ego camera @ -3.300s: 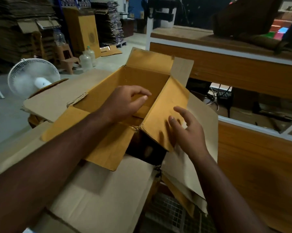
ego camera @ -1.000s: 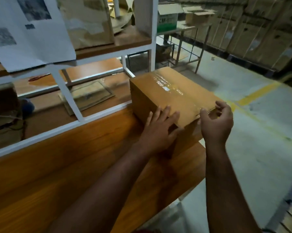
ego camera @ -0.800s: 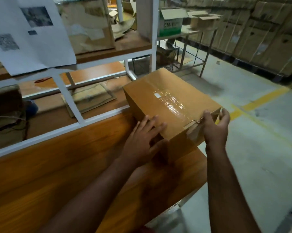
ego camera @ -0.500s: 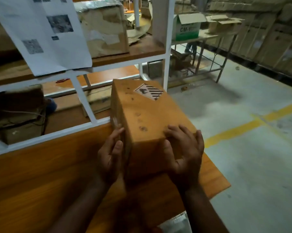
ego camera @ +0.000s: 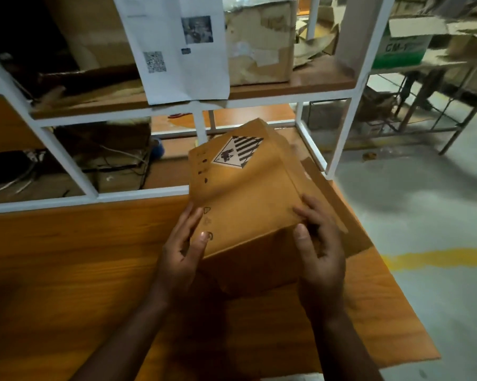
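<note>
Cardboard box [ego camera: 248, 193], tipped up at the far right corner of the desk [ego camera: 67, 257].
Left grip [ego camera: 182, 254] and right grip [ego camera: 319, 257] each clasp a near corner, thumbs on top, probably steadying the box for turning. The striped label [ego camera: 237, 152] faces up.

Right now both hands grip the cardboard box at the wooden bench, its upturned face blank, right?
Not blank: the head view shows a striped diamond label on the upturned face of the cardboard box. Left hand and right hand grip it at the wooden bench.

Shelf frame [ego camera: 122, 196] seemingly just behind box [ego camera: 245, 193]
</note>
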`<action>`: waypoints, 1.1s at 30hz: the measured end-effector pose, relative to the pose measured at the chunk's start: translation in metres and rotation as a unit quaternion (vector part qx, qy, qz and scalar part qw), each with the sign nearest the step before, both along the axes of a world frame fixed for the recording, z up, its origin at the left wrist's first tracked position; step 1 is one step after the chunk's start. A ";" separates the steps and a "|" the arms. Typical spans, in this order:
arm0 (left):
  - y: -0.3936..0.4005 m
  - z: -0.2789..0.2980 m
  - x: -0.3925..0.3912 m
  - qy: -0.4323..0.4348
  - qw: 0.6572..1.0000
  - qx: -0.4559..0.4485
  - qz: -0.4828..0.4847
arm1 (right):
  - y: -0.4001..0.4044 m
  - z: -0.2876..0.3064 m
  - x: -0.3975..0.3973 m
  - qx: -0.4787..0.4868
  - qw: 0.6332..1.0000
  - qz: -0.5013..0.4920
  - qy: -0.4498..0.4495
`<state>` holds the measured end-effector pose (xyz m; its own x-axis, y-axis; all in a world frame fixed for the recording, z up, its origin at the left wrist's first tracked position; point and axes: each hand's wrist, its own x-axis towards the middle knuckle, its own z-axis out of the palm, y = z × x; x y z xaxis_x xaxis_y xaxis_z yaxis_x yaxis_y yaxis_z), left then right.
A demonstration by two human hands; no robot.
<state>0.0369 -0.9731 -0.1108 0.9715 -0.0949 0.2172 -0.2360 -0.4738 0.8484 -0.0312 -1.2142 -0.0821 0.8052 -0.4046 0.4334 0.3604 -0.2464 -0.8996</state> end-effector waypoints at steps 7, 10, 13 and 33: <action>0.069 0.001 -0.020 0.055 0.993 -0.050 0.087 | 0.072 0.033 0.015 -0.215 0.943 0.233 -0.098; 0.079 0.013 -0.035 0.050 0.982 -0.169 0.064 | 0.107 0.029 0.025 -0.322 0.907 0.191 -0.195; 0.096 0.019 -0.038 0.036 0.984 -0.162 0.059 | 0.128 0.020 0.031 -0.172 0.952 0.174 -0.183; 0.200 0.016 -0.029 0.131 0.933 -0.277 0.190 | 0.276 0.049 0.063 -0.255 0.946 0.121 0.162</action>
